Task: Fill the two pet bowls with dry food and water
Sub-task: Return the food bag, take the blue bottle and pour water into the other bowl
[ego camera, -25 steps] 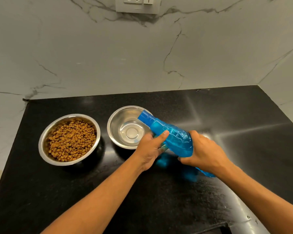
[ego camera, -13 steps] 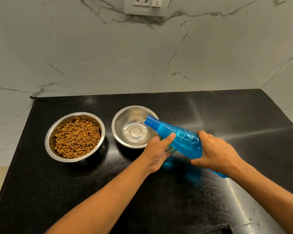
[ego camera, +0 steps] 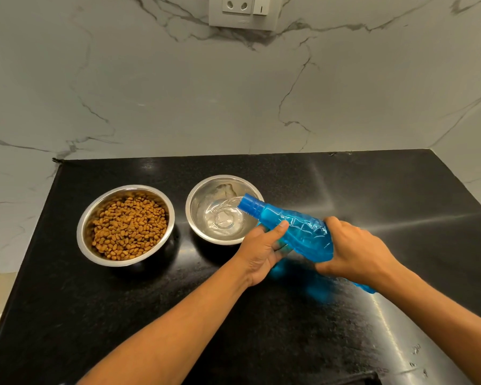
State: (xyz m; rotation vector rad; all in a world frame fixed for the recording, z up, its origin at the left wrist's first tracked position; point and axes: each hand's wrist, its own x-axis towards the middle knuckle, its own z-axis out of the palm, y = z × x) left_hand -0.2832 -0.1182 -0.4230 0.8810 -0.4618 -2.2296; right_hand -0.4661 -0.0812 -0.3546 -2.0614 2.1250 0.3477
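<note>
Gripping both hands' curled fingers (ego camera: pixel 282 225), a translucent blue bottle (ego camera: pixel 297 230) tilted over the water-streaked steel bowl (ego camera: pixel 203 195).

Kibble-filled steel bowl (ego camera: pixel 126 225) beside steel bowl (ego camera: pixel 223 209) with shallow water, tilted blue bottle (ego camera: pixel 289 227) above its rim

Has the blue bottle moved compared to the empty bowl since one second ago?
Hardly: the bottle's mouth stays over the right rim of the bowl, tilted as before. Water now runs in.

One view only is given — taken from head height, angled forward and down, close over the black table (ego camera: pixel 345 190), the marble wall (ego camera: pixel 178 93) faced beyond.
</note>
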